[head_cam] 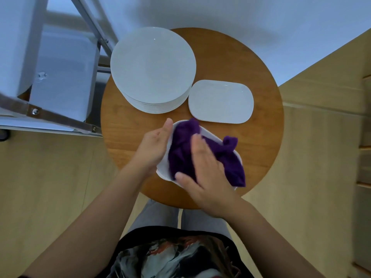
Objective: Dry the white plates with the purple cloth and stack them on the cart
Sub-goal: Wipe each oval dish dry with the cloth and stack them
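Observation:
Over the near part of the round wooden table (261, 77), my left hand (154, 145) holds a white rounded-rectangular plate (163, 169) by its left edge, tilted. My right hand (204, 167) lies on the purple cloth (180, 149) with fairly straight fingers, pressing it against the plate's face. The cloth covers most of the plate and hangs over its right side. A stack of several round white plates (152, 67) stands at the table's far left. One white rounded-rectangular plate (220, 101) lies flat to the stack's right.
A metal-framed cart (60, 77) with pale shelves stands to the left of the table, close to the round stack. Pale wooden flooring surrounds the table. A white wall runs along the far side. My legs are under the table's near edge.

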`<state>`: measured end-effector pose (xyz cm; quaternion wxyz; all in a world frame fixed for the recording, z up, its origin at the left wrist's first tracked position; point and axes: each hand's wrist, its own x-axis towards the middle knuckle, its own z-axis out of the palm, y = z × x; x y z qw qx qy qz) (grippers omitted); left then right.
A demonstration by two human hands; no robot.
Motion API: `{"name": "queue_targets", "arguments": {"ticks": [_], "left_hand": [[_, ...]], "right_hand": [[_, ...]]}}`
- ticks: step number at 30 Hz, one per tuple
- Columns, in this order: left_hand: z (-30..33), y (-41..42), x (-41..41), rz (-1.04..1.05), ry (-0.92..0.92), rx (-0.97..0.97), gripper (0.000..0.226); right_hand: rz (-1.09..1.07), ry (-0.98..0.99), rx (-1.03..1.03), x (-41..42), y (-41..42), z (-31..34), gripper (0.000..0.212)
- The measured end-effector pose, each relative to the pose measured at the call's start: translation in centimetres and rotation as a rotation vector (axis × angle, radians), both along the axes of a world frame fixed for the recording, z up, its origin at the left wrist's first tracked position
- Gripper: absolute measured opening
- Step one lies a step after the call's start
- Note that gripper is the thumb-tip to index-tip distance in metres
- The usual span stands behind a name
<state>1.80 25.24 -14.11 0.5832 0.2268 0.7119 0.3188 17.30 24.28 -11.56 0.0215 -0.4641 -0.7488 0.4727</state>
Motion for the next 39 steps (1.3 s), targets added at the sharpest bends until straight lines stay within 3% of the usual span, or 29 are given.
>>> {"name": "queue_targets", "arguments": {"ticks": [2, 5, 9, 12, 15, 20, 25, 31, 34, 37, 39], "left_hand": [[-0.1, -0.2, -0.2, -0.067, -0.036, -0.015, 0.071], [0.0, -0.7, 0.0, -0.112, -0.157, -0.064, 0.068], [0.6, -0.6, 0.9, -0.108, -0.212, -0.023, 0.052], [1.7, -0.1, 1.0, -0.061, -0.180, 0.051, 0.065], [2.5, 0.0, 0.9, -0.026, -0.100, 0.135, 0.052], [3.4, -0.3, 0.6, 0.118, -0.006, 0.150, 0.046], [4.2, -0.5, -0.3, 0.245, 0.025, 0.147, 0.037], [5.0, -0.5, 0.3, 0.468, 0.095, 0.235, 0.039], [4.5, -0.8, 1.8, 0.635, 0.094, 0.183, 0.039], [4.5, -1.5, 3.3, 0.739, 0.140, 0.137, 0.042], [5.0, -1.8, 3.4, 0.699, 0.121, 0.093, 0.041]], "right_hand": [[0.294, -0.146, 0.036, 0.6, 1.1, -0.7, 0.078], [0.411, -0.102, 0.335, 1.4, 2.7, -2.4, 0.079], [0.315, 0.027, 0.576, 0.9, 3.7, -3.7, 0.074], [0.113, 0.082, 0.638, 0.3, 5.0, -3.0, 0.076], [0.030, 0.091, 0.645, 0.1, 5.5, -2.3, 0.075], [-0.142, 0.079, 0.315, 0.9, 6.0, -0.8, 0.078], [-0.263, 0.034, 0.049, 3.1, 6.1, -0.3, 0.065], [-0.961, 0.283, -0.038, 2.2, 3.2, -1.1, 0.061], [-1.304, 0.343, -0.173, 0.6, 2.0, -1.7, 0.058], [-1.478, 0.399, -0.327, -0.4, 1.8, -1.5, 0.056], [-1.478, 0.419, -0.413, -0.1, 2.2, -1.6, 0.053]]}}
